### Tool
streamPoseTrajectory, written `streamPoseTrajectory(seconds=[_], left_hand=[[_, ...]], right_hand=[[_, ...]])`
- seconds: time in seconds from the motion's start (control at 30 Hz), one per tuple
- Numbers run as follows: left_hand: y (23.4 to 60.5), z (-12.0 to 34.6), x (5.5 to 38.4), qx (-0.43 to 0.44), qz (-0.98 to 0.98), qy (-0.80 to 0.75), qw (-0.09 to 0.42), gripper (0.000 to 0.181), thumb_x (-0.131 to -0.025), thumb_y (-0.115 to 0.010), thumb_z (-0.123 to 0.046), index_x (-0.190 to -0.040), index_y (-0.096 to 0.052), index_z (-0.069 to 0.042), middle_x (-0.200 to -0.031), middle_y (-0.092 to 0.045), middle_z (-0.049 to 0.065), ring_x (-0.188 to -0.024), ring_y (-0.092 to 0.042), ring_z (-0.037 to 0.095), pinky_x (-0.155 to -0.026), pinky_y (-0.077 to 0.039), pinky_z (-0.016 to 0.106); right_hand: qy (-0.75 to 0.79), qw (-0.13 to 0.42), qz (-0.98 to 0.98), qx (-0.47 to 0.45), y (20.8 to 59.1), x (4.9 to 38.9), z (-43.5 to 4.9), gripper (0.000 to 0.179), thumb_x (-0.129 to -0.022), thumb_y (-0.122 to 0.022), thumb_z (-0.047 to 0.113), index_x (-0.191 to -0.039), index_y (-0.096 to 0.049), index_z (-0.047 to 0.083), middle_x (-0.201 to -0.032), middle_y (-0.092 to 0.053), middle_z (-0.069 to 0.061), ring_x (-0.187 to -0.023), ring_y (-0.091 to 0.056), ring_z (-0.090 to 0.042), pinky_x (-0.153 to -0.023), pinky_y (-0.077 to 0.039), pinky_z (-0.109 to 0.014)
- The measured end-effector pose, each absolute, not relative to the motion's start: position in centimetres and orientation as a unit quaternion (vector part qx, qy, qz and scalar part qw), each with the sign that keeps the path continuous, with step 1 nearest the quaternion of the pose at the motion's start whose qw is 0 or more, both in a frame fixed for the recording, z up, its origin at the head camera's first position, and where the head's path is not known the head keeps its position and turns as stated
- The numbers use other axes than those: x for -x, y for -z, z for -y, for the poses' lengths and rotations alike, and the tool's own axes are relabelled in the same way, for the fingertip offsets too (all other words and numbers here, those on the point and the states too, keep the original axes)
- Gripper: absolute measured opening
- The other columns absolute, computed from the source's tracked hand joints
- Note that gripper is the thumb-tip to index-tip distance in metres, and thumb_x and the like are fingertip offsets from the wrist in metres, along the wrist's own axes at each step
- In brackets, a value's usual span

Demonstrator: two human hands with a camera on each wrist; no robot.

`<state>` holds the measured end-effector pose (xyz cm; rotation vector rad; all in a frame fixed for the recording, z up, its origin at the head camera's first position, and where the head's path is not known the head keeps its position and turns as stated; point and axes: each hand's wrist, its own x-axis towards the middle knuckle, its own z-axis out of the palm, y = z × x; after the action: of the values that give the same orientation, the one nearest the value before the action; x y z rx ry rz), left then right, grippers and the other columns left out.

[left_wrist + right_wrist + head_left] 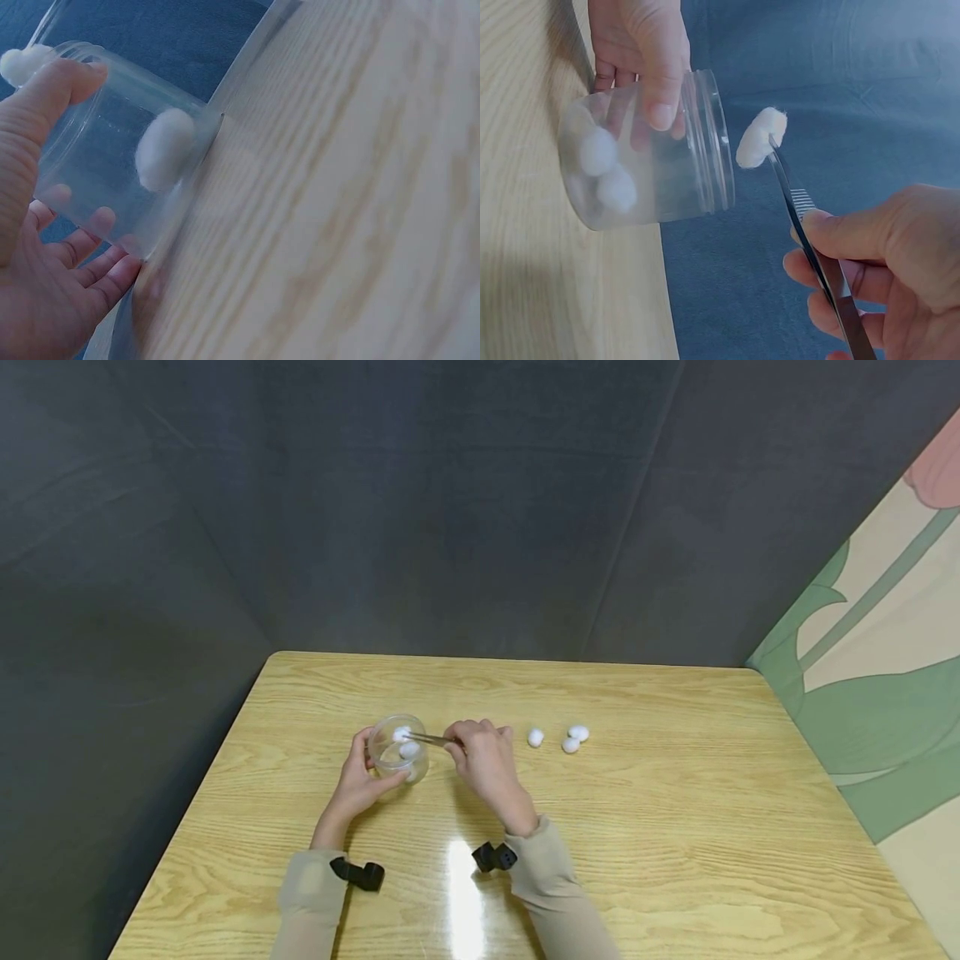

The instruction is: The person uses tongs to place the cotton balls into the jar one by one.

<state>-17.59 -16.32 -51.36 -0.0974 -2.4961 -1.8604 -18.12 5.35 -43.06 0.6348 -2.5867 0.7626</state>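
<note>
My left hand [358, 789] holds a clear plastic jar [679, 172] round its side, thumb on the near wall and fingers behind. Inside, near the bottom, lie white cotton balls [598, 151], two showing in the right wrist view. In my right hand [486, 767] is a pair of metal tweezers [844, 307], pinched between thumb and fingers. Their tips grip another cotton ball [757, 139], just above the jar's open mouth. The left wrist view shows one cotton ball [165, 148] through the jar wall.
To the right of my right hand, a single cotton ball [536, 737] lies on the wooden table [675, 793], with two more cotton balls [574, 738] close together beyond it. A dark cloth [450, 510] hangs behind the table, and a patterned cloth [900, 718] is at the right.
</note>
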Motion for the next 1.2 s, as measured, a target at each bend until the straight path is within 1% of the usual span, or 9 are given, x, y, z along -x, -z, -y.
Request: streamPoseTrajectory(seconds=[0.33, 0.6, 0.7, 0.83, 0.93, 1.2], left_hand=[[51.6, 16.4, 17.6, 0.038, 0.801, 0.598, 0.017, 0.082, -0.073, -0.079, -0.004, -0.137, -0.028, -0.006, -0.130, -0.044, 0.021, -0.113, -0.047, 0.036, -0.092, -0.035, 0.048], [51.6, 16.4, 17.7, 0.028, 0.801, 0.598, 0.007, 0.082, -0.074, -0.078, -0.004, -0.138, -0.028, -0.007, -0.132, -0.044, 0.020, -0.112, -0.047, 0.035, -0.091, -0.035, 0.045], [51.1, 16.3, 17.6, 0.024, 0.801, 0.599, -0.003, 0.082, -0.074, -0.078, -0.003, -0.138, -0.027, -0.006, -0.131, -0.044, 0.022, -0.112, -0.046, 0.036, -0.091, -0.034, 0.045], [49.4, 16.0, 17.0, 0.027, 0.800, 0.600, -0.010, 0.080, -0.076, -0.076, -0.002, -0.139, -0.025, 0.000, -0.130, -0.043, 0.028, -0.111, -0.046, 0.040, -0.089, -0.035, 0.047], [48.3, 15.7, 16.5, 0.028, 0.802, 0.597, -0.012, 0.080, -0.076, -0.075, -0.001, -0.138, -0.025, 0.002, -0.130, -0.042, 0.030, -0.111, -0.046, 0.042, -0.088, -0.036, 0.049], [48.1, 15.6, 16.4, 0.031, 0.800, 0.599, -0.011, 0.080, -0.076, -0.075, -0.001, -0.138, -0.026, 0.001, -0.130, -0.042, 0.030, -0.110, -0.045, 0.043, -0.088, -0.036, 0.050]], right_hand=[[-0.247, 0.177, 0.925, -0.230, 43.5, 18.2, -5.2, 0.008, -0.080, -0.074, 0.018, -0.085, -0.069, 0.014, -0.082, -0.068, 0.002, -0.069, -0.055, -0.017, -0.067, -0.032, -0.036], [-0.242, 0.177, 0.926, -0.230, 43.7, 18.2, -5.2, 0.009, -0.081, -0.073, 0.019, -0.087, -0.069, 0.014, -0.083, -0.068, 0.001, -0.070, -0.054, -0.018, -0.068, -0.032, -0.037], [-0.247, 0.173, 0.926, -0.227, 43.8, 18.2, -5.3, 0.009, -0.081, -0.073, 0.019, -0.087, -0.070, 0.014, -0.083, -0.068, 0.001, -0.071, -0.055, -0.018, -0.068, -0.032, -0.038], [-0.251, 0.166, 0.928, -0.220, 43.9, 18.3, -5.5, 0.008, -0.081, -0.073, 0.018, -0.088, -0.070, 0.014, -0.085, -0.069, 0.001, -0.072, -0.055, -0.018, -0.069, -0.032, -0.038], [-0.255, 0.162, 0.929, -0.215, 43.9, 18.3, -5.7, 0.008, -0.082, -0.072, 0.017, -0.088, -0.070, 0.013, -0.086, -0.069, 0.001, -0.072, -0.055, -0.018, -0.070, -0.032, -0.038], [-0.261, 0.173, 0.928, -0.202, 43.9, 18.3, -6.5, 0.009, -0.081, -0.073, 0.018, -0.088, -0.070, 0.012, -0.089, -0.069, 0.000, -0.073, -0.055, -0.019, -0.070, -0.034, -0.039]])
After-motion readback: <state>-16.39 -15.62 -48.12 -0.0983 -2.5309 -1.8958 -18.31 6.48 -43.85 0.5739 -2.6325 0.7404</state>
